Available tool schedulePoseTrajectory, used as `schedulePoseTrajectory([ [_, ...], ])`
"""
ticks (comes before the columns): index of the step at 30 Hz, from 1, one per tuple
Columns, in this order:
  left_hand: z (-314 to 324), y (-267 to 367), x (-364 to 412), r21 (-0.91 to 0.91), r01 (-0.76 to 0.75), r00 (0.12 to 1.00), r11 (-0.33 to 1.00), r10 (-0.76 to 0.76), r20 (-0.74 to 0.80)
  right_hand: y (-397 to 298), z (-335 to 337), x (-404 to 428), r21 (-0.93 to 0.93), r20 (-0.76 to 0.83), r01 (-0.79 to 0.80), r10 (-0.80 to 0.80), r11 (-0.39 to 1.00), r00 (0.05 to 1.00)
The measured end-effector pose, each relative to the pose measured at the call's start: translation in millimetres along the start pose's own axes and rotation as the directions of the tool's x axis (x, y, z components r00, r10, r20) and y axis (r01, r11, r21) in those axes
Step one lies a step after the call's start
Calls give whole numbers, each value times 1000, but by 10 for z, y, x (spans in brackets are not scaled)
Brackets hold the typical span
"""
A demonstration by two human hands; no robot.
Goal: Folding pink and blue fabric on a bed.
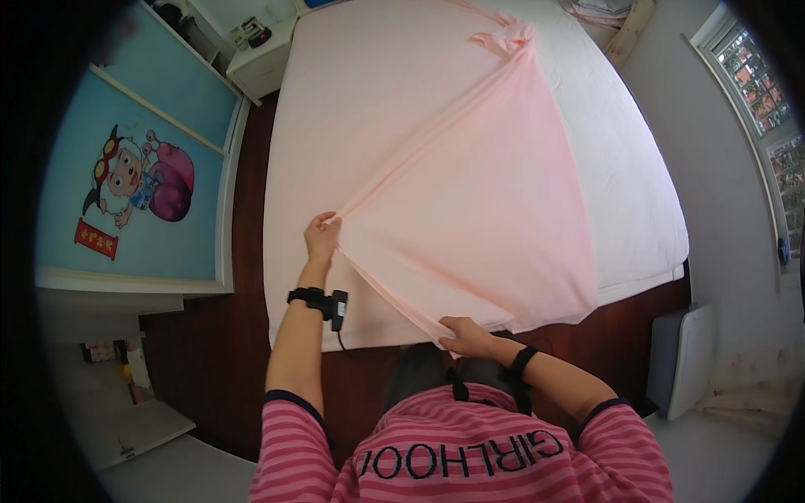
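A pale pink bedsheet (484,214) lies over much of the bed, partly folded back on itself. My left hand (322,237) pinches its folded edge over the left part of the mattress. From there one taut fold runs up to a bunched knot of cloth (512,38) at the far end. Another edge stretches down to my right hand (465,336), which grips the sheet at the bed's near edge. On the right, a strip of white mattress (619,188) shows uncovered by the pink cloth.
A white nightstand (264,66) with a small device stands at the far left. Sliding wardrobe doors (188,239) with a cartoon picture flank the bed's left side. A grey-white bin-like box (679,361) sits near the right wall, below a barred window (755,94). Dark wooden floor (207,352) surrounds the bed.
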State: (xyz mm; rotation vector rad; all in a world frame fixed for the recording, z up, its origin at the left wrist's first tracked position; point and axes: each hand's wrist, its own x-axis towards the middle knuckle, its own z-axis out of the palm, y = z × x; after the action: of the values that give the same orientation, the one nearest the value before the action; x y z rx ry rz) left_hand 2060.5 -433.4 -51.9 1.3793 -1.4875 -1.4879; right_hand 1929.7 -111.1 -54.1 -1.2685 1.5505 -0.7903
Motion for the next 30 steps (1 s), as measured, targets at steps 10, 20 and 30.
schedulePoseTrajectory([
  [10, -1984, -197, 221, 595, -78, 996, 800, 86, 15, -662, 1337, 665, 239, 200, -188, 141, 953, 970],
  [20, -2577, -234, -9, 249, 249, 960, 936, -273, 67, -802, 2114, 923, 218, 279, -271, 206, 938, 938],
  [30, -3748, -810, 379, 325, 88, 975, 942, -149, 166, -1308, 3235, 1462, 122, 83, -329, 321, 936, 944],
])
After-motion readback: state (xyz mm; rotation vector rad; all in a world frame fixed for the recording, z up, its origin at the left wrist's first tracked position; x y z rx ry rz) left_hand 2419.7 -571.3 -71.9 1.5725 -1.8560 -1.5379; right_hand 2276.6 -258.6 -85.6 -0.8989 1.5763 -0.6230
